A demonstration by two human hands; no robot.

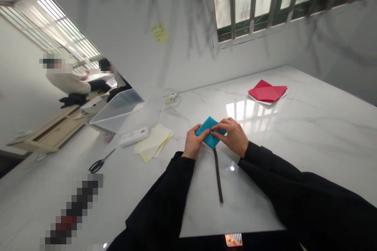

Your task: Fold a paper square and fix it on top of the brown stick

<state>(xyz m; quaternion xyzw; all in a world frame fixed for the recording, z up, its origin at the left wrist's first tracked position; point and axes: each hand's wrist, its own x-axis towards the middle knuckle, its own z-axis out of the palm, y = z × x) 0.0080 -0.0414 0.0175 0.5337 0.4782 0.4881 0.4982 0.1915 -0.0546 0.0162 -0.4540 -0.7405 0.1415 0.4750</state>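
1 bright blue paper diamond (pixel 211 140), folded and creased

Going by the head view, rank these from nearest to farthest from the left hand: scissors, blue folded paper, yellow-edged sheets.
1. Blue folded paper: held in the left hand.
2. Yellow-edged sheets: on the table, left of the hand.
3. Scissors: farther left, beyond the sheets.

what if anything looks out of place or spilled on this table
Nothing looks spilled. Mildly untidy: the yellow and white papers lie unevenly fanned, their edges out of line, and a couple of tiny specks sit loose near the red paper, too small to identify.
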